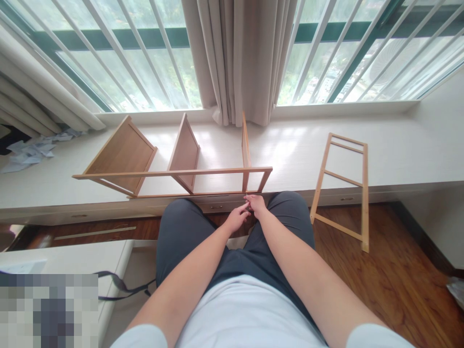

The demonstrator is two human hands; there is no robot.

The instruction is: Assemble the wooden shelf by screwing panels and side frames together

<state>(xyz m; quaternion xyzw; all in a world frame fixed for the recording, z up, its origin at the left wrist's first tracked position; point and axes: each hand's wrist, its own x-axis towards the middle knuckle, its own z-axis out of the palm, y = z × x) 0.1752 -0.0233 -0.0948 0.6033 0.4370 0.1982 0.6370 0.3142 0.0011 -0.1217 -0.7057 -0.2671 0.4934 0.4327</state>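
A wooden shelf frame (213, 171) lies on its side on the white window ledge, with three panels standing up from its long rails. My right hand (256, 204) is closed in a pinch just below the near rail, close to the rightmost panel (246, 145). Right beside it, my left hand (238, 218) has its fingers curled in, its fingertips meeting those of the right hand. Whatever small thing lies between the fingers is too tiny to make out. Both hands are above the gap between my knees.
On the right, a separate wooden ladder-like side frame (365, 193) leans against the ledge (406, 154), its lower end over the wooden floor (337, 280). Crumpled papers (29, 152) lie at the far left. A white table (116, 256) with a black strap (123, 285) stands at my left.
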